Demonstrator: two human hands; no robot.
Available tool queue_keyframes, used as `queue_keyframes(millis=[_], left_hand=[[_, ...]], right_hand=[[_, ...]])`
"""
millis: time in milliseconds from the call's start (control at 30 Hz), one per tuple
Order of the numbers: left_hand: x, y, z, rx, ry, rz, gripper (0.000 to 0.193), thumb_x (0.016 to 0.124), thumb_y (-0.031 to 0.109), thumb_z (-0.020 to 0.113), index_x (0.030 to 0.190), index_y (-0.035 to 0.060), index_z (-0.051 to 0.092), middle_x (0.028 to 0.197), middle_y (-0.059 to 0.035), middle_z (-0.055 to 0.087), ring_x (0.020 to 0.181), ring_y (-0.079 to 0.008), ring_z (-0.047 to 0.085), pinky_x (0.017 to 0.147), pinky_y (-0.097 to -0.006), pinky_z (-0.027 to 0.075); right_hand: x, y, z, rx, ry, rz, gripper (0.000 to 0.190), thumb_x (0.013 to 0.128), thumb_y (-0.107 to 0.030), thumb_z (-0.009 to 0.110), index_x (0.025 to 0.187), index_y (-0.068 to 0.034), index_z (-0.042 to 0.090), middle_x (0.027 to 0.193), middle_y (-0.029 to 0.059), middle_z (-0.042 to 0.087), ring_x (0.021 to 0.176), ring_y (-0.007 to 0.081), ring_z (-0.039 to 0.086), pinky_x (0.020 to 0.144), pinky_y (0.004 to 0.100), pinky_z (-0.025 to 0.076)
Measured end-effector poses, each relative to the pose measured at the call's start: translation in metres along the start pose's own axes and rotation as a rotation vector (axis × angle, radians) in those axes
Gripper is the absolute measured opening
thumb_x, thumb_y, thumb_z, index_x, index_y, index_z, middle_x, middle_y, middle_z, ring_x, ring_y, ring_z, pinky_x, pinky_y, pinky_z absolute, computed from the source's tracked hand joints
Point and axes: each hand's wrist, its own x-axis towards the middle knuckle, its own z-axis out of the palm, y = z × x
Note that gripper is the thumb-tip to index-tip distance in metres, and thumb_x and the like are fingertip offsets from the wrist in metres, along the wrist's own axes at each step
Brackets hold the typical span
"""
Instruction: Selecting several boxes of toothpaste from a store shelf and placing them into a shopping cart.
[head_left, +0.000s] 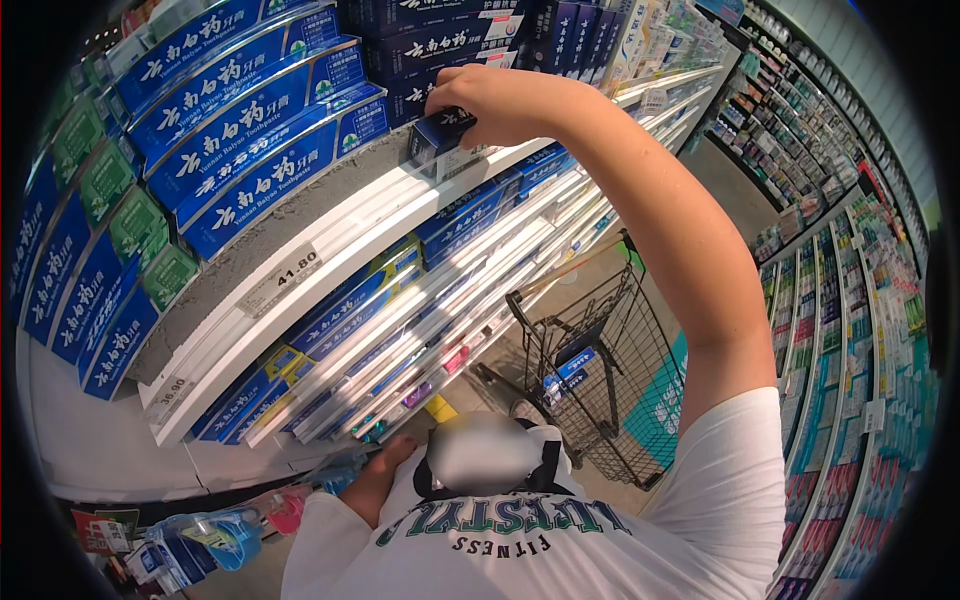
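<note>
My right hand (491, 105) reaches up to the shelf with its fingers around a dark blue toothpaste box (439, 139). The box's end faces out over the shelf's front edge, and my palm and fingers hide much of it. Just behind it rises a stack of dark blue toothpaste boxes (442, 56). To the left of that stack, brighter blue toothpaste boxes (255, 176) are piled on the same shelf. My left hand (400, 451) hangs low by my side, small in the view, and its fingers are not clear.
A wire shopping cart (600, 375) with a blue box (574, 367) in it stands on the floor to the right. Price tags line the white shelf edge (337, 244). Lower shelves hold more boxes (360, 307). Across the aisle runs another stocked shelf (840, 390).
</note>
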Motion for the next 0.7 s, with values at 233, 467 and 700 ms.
queue_keyframes(millis=[233, 467, 700], left_hand=[[0.011, 0.012, -0.013, -0.179, -0.112, -0.173, 0.024, 0.082, 0.022, 0.055, 0.082, 0.0023, 0.068, 0.072, -0.0093, 0.064, 0.066, -0.0187, 0.059, 0.062, -0.0354, 0.046], [0.022, 0.006, -0.001, -0.223, -0.136, -0.211, 0.023, 0.08, 0.019, 0.053, 0.074, 0.0006, 0.066, 0.067, -0.0113, 0.061, 0.065, -0.0186, 0.056, 0.063, -0.036, 0.044], [0.037, 0.016, 0.024, -0.09, -0.139, 0.046, 0.031, 0.086, 0.026, 0.054, 0.094, -0.001, 0.067, 0.086, -0.0151, 0.067, 0.08, -0.0221, 0.062, 0.074, -0.0378, 0.049]], right_hand=[[-0.023, -0.011, -0.041, 0.156, 0.084, 0.143, 0.048, 0.08, -0.01, 0.069, 0.126, -0.006, 0.053, 0.12, 0.0129, 0.059, 0.112, 0.0281, 0.057, 0.096, 0.0356, 0.046], [-0.126, 0.04, -0.07, 0.823, 0.611, -0.081, 0.033, 0.089, -0.012, 0.062, 0.12, -0.002, 0.055, 0.11, 0.0105, 0.063, 0.103, 0.023, 0.06, 0.09, 0.0338, 0.047], [-0.315, 0.067, 0.058, 2.166, 1.195, -0.63, 0.026, 0.096, -0.017, 0.042, 0.115, -0.002, 0.05, 0.091, 0.0034, 0.046, 0.083, 0.0165, 0.046, 0.085, 0.0352, 0.039]])
